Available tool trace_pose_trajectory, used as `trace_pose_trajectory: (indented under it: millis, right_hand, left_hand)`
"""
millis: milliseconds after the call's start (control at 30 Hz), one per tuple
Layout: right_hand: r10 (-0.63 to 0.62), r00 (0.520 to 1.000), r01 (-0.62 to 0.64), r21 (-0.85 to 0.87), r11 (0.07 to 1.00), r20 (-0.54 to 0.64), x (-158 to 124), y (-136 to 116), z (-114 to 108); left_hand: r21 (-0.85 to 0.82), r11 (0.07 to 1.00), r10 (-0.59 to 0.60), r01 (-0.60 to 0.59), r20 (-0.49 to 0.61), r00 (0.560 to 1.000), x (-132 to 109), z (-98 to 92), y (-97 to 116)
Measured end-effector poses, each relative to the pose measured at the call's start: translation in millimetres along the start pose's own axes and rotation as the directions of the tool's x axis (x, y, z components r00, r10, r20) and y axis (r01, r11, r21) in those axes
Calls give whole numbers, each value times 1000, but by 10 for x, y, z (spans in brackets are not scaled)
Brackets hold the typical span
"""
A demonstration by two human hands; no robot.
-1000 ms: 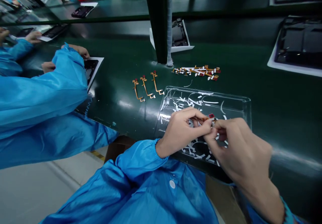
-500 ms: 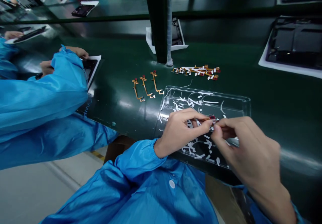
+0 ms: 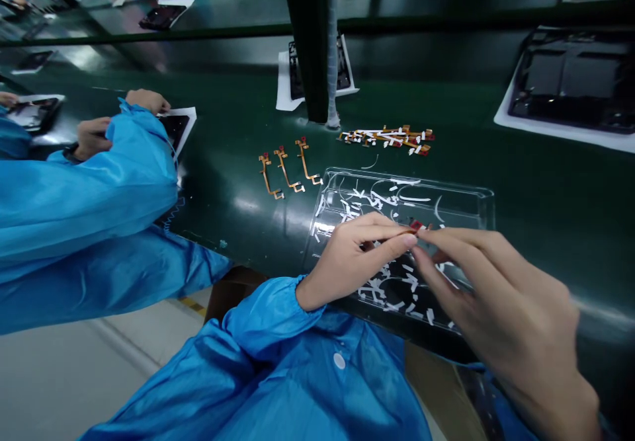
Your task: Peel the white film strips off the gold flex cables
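**Two hands pinching a small flex cable over a clear tray**

The left hand is pinching a thin orange flex cable between thumb and forefinger, with the other fingers curling under. The right hand is meeting it from the other side. Its thumb and forefinger are narrowing onto the cable's red-tipped end, and its remaining fingers are spreading loosely.

The cable is hanging just above a clear plastic tray, mostly hidden by the fingers. It is looking featherlight, floppy and easy to crease. The sensible hold is by the edges or the stiffer end, with light pressure, never across the thin run.

White liner scraps are littering the tray floor. Beyond the tray, three more cables are lying side by side. A loose heap of cables is sitting near a dark post.

All of it is resting on a glossy green belt, which is also carrying an opened device at the right. To the left, a co-worker's blue sleeve is leaning over another unit.
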State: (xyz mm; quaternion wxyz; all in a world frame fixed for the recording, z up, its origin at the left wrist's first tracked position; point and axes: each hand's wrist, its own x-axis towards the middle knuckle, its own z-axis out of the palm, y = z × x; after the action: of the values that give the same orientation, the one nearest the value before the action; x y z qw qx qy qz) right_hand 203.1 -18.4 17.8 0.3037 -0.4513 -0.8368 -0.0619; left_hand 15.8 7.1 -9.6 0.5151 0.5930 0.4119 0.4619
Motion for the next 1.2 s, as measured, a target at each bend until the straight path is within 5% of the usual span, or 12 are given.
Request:
trace_pose_trajectory:
  millis: [267, 467, 833, 1067, 1200]
  right_hand:
    - [-173, 985, 165, -245, 955, -9, -36, -68, 96]
    - [-173, 985, 165, -325, 931, 2, -22, -93, 158]
    - [247, 964, -230, -164, 959, 94, -25, -33, 19]
    - [-87, 996, 83, -200, 976, -8, 0, -61, 38]
    - [-81, 996, 90, -278, 956, 40, 38, -154, 175]
  left_hand:
    - [25, 996, -87, 88, -54, 995, -63, 43, 56]
    - [32, 993, -109, 111, -53, 993, -57, 46, 41]
    - [146, 989, 35, -24, -79, 996, -88, -40, 36]
    - [97, 995, 9, -2, -75, 997, -95, -60, 55]
    - [97, 995, 15, -8, -72, 997, -108, -39, 39]
